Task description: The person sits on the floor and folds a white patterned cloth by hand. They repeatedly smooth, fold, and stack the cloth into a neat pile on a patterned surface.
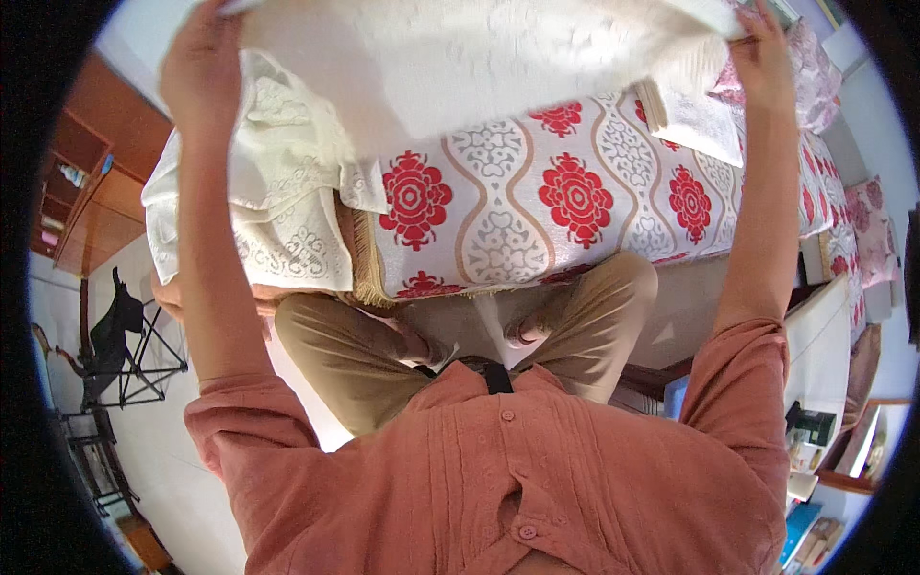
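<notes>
Left hand (201, 67) near draped lace cloth (287, 254)

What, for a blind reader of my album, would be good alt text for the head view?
A person's left hand and right hand hold a broad white cloth spread between them. Beneath it is a patterned cover with red floral motifs; a cream cloth lies at left, a folded cloth at right.

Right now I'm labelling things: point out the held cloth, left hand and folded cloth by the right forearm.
Held cloth (450, 72): head view, middle of its sheet.
Left hand (201, 69): head view, its middle.
Folded cloth (701, 125): head view, its upper face.
</notes>
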The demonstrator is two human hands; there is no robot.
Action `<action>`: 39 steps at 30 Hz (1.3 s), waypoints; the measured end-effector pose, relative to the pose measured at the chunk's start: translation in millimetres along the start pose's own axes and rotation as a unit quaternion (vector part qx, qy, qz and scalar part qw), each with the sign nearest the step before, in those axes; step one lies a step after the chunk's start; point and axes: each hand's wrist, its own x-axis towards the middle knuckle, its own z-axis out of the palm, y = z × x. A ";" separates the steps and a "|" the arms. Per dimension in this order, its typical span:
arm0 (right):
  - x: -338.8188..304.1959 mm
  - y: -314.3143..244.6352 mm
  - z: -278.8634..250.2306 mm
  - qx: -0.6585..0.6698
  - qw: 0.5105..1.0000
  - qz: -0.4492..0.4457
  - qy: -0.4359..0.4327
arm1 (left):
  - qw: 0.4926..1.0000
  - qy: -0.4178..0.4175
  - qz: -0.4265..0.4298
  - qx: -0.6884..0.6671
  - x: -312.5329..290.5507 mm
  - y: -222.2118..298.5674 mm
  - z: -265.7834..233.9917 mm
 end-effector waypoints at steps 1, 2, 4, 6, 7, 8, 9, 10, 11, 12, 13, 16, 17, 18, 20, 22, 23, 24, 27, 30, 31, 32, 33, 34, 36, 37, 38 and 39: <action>-9.5 -28.2 14.2 0.022 0.997 -0.073 -0.024 | 0.996 0.035 0.013 -0.075 13.0 -4.6 -5.3; -14.8 -44.4 12.9 0.048 0.998 -0.044 0.002 | 0.993 0.059 0.026 -0.097 19.4 1.8 -11.3; -29.1 -67.1 0.0 0.083 0.995 0.016 0.054 | 0.993 0.065 0.049 -0.085 7.9 14.3 -20.0; -71.6 -63.9 -24.1 -0.104 0.994 -0.020 0.042 | 0.995 0.039 0.020 -0.085 -26.0 31.1 -15.3; -101.7 -38.0 -14.3 -0.115 0.992 -0.008 0.044 | 0.997 0.024 0.036 -0.070 -41.2 25.0 -30.9; -129.6 -31.4 -8.3 -0.149 0.988 -0.003 0.045 | 0.999 -0.002 0.046 0.007 -60.8 31.2 -42.2; -160.5 -22.3 9.1 -0.164 0.981 0.068 0.081 | 0.997 -0.038 0.044 0.044 -86.2 24.3 -48.1; -189.5 -17.1 25.6 -0.177 0.968 0.138 0.114 | 0.993 -0.073 0.043 0.078 -113.0 12.1 -52.3; -219.1 -6.7 36.5 -0.133 0.958 0.227 0.117 | 0.991 -0.116 0.011 0.072 -143.3 3.8 -54.4; -249.3 13.5 30.3 -0.165 0.940 0.291 0.068 | 0.983 -0.160 0.024 0.089 -164.9 11.3 -56.2; -285.1 39.0 34.8 -0.133 0.940 0.310 0.062 | 0.974 -0.204 0.029 0.100 -191.3 -0.8 -57.0; -349.0 76.5 37.2 -0.308 0.899 0.307 -0.037 | 0.875 -0.471 -0.054 0.096 -224.2 14.0 -71.7; -350.7 82.1 38.3 -0.312 0.910 0.270 -0.049 | 0.866 -0.487 -0.113 -0.003 -229.2 27.0 -79.6; -352.5 83.6 37.0 -0.319 0.917 0.233 -0.063 | 0.858 -0.499 -0.118 -0.006 -224.8 35.4 -74.7; -324.6 79.3 33.7 -0.309 0.902 0.302 -0.020 | 0.861 -0.491 -0.122 -0.043 -215.3 50.1 -53.9; -294.7 87.2 20.8 -0.296 0.900 0.319 0.022 | 0.875 -0.456 -0.115 -0.117 -202.5 72.4 -7.6; -281.8 96.1 15.7 -0.284 0.909 0.304 0.039 | 0.883 -0.434 -0.109 -0.138 -201.2 84.4 19.5; -268.7 104.8 10.7 -0.271 0.916 0.288 0.057 | 0.891 -0.413 -0.103 -0.159 -204.1 93.1 51.5; -234.8 140.9 7.5 -0.180 0.928 0.317 0.076 | 0.924 -0.361 -0.018 -0.126 -225.7 106.4 146.5; -205.5 180.4 -7.8 -0.345 0.866 0.361 -0.034 | 0.937 -0.348 -0.004 -0.017 -256.8 126.6 185.5; -200.5 189.8 -13.2 -0.438 0.816 0.366 -0.090 | 0.940 -0.342 0.000 0.016 -261.5 132.3 188.0; -198.5 199.7 -15.8 -0.486 0.802 0.338 -0.080 | 0.935 -0.354 -0.025 -0.014 -261.4 131.4 189.9; -199.1 206.5 -5.6 -0.505 0.794 0.331 -0.073 | 0.935 -0.354 -0.024 -0.012 -263.6 129.0 188.8; -196.4 210.1 5.1 -0.525 0.786 0.322 -0.064 | 0.936 -0.352 -0.023 -0.013 -263.5 127.6 189.3; -188.5 215.9 9.7 -0.544 0.775 0.316 -0.062 | 0.937 -0.350 -0.022 -0.015 -263.5 126.4 190.2; -182.6 219.5 5.7 -0.544 0.773 0.319 -0.068 | 0.936 -0.350 -0.023 -0.017 -263.8 126.9 190.4; -178.7 221.7 1.2 -0.544 0.771 0.322 -0.074 | 0.936 -0.350 -0.024 -0.019 -263.8 127.2 191.4; -177.0 220.2 -2.6 -0.532 0.778 0.323 -0.086 | 0.936 -0.350 -0.023 -0.014 -263.7 127.3 191.7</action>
